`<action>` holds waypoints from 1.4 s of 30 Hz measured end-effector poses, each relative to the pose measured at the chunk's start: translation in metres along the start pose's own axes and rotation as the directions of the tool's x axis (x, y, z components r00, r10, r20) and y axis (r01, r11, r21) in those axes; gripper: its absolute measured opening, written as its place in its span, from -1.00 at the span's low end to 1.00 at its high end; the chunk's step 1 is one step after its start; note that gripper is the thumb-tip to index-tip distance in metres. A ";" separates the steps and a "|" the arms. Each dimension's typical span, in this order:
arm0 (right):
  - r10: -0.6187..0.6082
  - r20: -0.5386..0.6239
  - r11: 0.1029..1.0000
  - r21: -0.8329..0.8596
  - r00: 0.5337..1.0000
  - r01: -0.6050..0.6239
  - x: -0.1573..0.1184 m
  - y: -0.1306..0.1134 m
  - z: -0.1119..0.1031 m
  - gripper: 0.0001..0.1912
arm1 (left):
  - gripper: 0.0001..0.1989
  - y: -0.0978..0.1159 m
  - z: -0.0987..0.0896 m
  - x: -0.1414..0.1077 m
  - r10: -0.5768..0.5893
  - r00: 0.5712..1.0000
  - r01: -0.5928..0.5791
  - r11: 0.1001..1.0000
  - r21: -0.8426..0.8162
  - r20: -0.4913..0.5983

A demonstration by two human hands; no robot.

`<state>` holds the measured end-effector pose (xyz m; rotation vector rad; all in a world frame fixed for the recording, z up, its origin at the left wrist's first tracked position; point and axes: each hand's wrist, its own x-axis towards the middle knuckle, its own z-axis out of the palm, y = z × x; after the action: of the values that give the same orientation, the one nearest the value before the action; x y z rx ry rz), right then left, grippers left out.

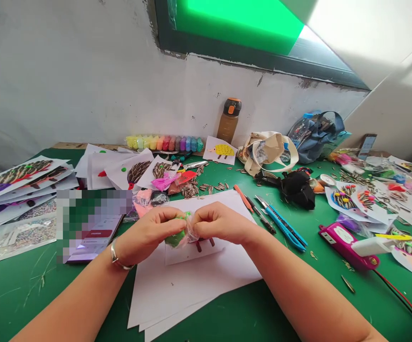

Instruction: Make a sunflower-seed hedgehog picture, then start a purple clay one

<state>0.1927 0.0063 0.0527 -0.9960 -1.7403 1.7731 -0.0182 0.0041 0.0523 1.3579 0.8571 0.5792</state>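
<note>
head view — facing forward, downward, near table [17,294]

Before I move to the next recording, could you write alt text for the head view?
A person's left hand and right hand pinch a small clear bag with green contents above white paper on a green table. Right of the paper lies a blue utility knife; at the back, a brown bottle stands near the wall.

A slim silver-toned bracelet [114,255] circles the left wrist [125,251], and both forearms [298,278] are bare.
</note>
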 end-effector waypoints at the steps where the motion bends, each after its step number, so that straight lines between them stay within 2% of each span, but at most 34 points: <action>1: -0.007 -0.011 1.000 -0.029 1.000 0.007 0.000 0.000 0.001 -0.89 | -0.70 0.000 0.000 0.000 0.002 1.000 -0.002 1.000 0.017 -0.005; 4: -0.015 -0.020 0.999 -0.043 1.000 0.014 0.001 0.000 0.003 -0.87 | -0.64 0.001 0.000 0.000 0.008 1.000 -0.008 0.999 0.042 0.005; 8: 0.003 -0.042 1.000 -0.026 0.999 -0.004 0.001 0.001 0.003 -0.72 | -0.61 0.001 0.000 0.000 0.005 0.999 -0.008 0.997 0.074 0.051; 10: -0.003 -0.061 0.998 -0.065 0.998 -0.001 0.001 0.001 0.004 -0.72 | -0.58 0.000 0.000 0.000 0.006 0.999 -0.009 0.997 0.073 0.034; 12: -0.049 -0.141 0.990 -0.137 0.989 0.029 0.002 0.001 0.005 -0.72 | -0.55 -0.001 0.001 0.002 0.006 1.000 -0.006 0.999 0.046 0.013; 15: -0.117 -0.307 0.979 -0.195 0.944 0.058 0.004 0.000 0.007 -0.71 | -0.53 -0.004 0.001 0.003 -0.037 0.999 0.037 0.998 -0.042 0.014; 18: -0.088 -0.372 0.996 -0.060 0.924 0.071 0.004 -0.001 0.006 -0.68 | -0.53 -0.004 0.001 0.004 -0.090 0.996 0.084 0.982 -0.170 -0.024; 20: -0.053 -0.279 0.996 0.049 0.959 0.069 0.003 0.000 0.003 -0.66 | -0.52 -0.003 0.000 0.004 -0.101 0.993 0.086 0.972 -0.220 -0.056; 22: -0.007 -0.071 0.997 0.075 0.997 0.013 0.001 0.001 -0.001 -0.68 | -0.51 -0.003 0.001 0.004 -0.094 0.994 0.082 0.977 -0.199 -0.054; 24: 0.044 0.090 0.999 0.007 0.995 -0.044 -0.001 0.002 -0.004 -0.71 | -0.51 -0.002 0.002 0.004 -0.090 0.995 0.084 0.984 -0.155 -0.033; 25: 0.060 0.116 0.998 -0.028 0.991 -0.057 -0.002 0.003 -0.005 -0.71 | -0.51 -0.003 0.002 0.004 -0.091 0.995 0.085 0.985 -0.151 -0.030; 31: -0.034 -0.022 0.997 -0.067 0.999 0.032 0.000 0.005 -0.010 -0.75 | -0.53 -0.007 -0.001 0.005 -0.071 0.995 0.047 0.959 -0.281 -0.076; 35: -0.031 0.068 0.997 0.068 0.997 0.027 -0.001 0.005 -0.016 -0.74 | -0.55 -0.008 -0.002 0.005 -0.049 0.999 0.044 0.948 -0.316 -0.009; 40: -0.026 0.184 0.982 0.190 0.983 -0.010 -0.005 0.003 -0.021 -0.76 | -0.54 -0.010 -0.003 0.003 -0.054 0.999 0.049 0.942 -0.331 -0.006; 42: -0.041 0.166 0.978 0.209 0.985 0.006 -0.006 0.001 -0.019 -0.81 | -0.54 -0.010 -0.002 0.002 -0.050 0.999 0.047 0.938 -0.345 0.000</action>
<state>0.2110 0.0144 0.0536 -0.7532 -1.6133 2.0269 -0.0201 0.0054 0.0419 1.0129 0.7523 0.6632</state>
